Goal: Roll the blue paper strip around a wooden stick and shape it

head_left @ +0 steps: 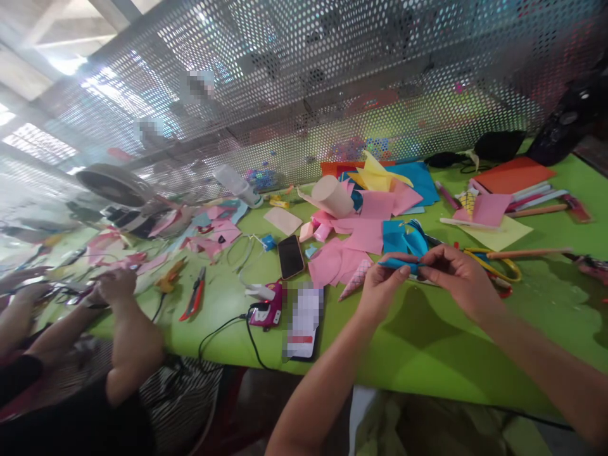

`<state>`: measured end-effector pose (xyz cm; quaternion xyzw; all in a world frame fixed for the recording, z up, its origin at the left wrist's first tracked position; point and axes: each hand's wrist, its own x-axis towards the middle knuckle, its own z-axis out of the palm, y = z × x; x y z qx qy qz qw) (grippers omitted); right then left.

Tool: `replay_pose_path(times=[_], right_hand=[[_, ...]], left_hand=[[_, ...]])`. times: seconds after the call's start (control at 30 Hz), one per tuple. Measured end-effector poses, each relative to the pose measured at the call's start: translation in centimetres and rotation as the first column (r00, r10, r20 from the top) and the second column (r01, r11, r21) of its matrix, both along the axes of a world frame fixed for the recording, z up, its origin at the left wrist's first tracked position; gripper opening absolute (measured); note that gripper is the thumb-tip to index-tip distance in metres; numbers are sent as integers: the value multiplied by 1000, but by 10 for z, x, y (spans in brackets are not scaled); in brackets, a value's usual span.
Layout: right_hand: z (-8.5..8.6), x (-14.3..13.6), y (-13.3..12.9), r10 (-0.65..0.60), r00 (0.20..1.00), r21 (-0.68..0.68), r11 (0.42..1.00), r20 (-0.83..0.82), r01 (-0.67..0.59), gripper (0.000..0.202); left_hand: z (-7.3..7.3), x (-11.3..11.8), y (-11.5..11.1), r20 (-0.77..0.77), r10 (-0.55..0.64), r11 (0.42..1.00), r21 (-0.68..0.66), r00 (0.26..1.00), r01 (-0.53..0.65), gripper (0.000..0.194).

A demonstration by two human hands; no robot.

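A rolled strip of blue paper [400, 264] is pinched between fingers of left hand [381, 283] and right hand [455, 271] above the green tabletop [427, 342].

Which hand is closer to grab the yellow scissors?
Probably the right hand. Both hands pinch the blue paper strip, but the yellow-handled scissors lie just beside the right one; the left hand would have to cross over.
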<state>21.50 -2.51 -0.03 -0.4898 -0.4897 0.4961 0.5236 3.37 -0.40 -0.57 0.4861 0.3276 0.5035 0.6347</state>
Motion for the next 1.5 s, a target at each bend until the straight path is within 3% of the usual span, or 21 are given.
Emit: replay_pose_path(times=[0.23,0.33,0.47,0.6,0.67,0.8,0.87,0.97,1.07,1.2,1.27,1.5], right_hand=[[0,0,5,43,980,-76,995,-195,-59,46],[0,1,5,72,982,-92,992,-174,-89,48],[-3,-3,3,13,993,-56,998,-121,-20,49],[-9,-8,-1,-28,990,-24,999,-135,25,48],[-11,-8,-2,-15,997,12,1000,-81,16,45],[-6,2,-4,-24,978,139,990,205,-5,28],[1,9,-5,-93,950,270,963,299,9,17],[10,16,-6,-140,928,413,910,345,-16,13],[13,18,-4,-107,927,403,914,359,-51,16],[11,17,-3,-129,918,366,930,375,-19,11],[10,16,-4,-141,915,353,936,379,-2,13],[17,21,-6,-90,920,299,954,382,-31,13]], left_hand=[[-6,-5,2,-74,-23,998,58,997,27,35],[-8,-6,3,-69,-17,999,39,998,19,39],[-10,1,4,35,67,996,-66,997,-64,55],[-11,7,2,50,29,997,-69,998,-26,50],[-10,7,1,-3,-5,999,-32,1000,5,47],[-9,1,1,-157,14,995,104,987,2,37],[-10,-3,1,-311,39,981,191,950,23,27],[-11,-5,0,-590,101,942,317,801,115,16],[-11,-4,-3,-740,172,894,394,651,212,11],[-14,-1,-3,-799,259,841,463,542,280,14],[-15,-1,-4,-791,284,830,485,542,274,18],[-13,-4,-3,-721,220,850,472,657,234,16]])
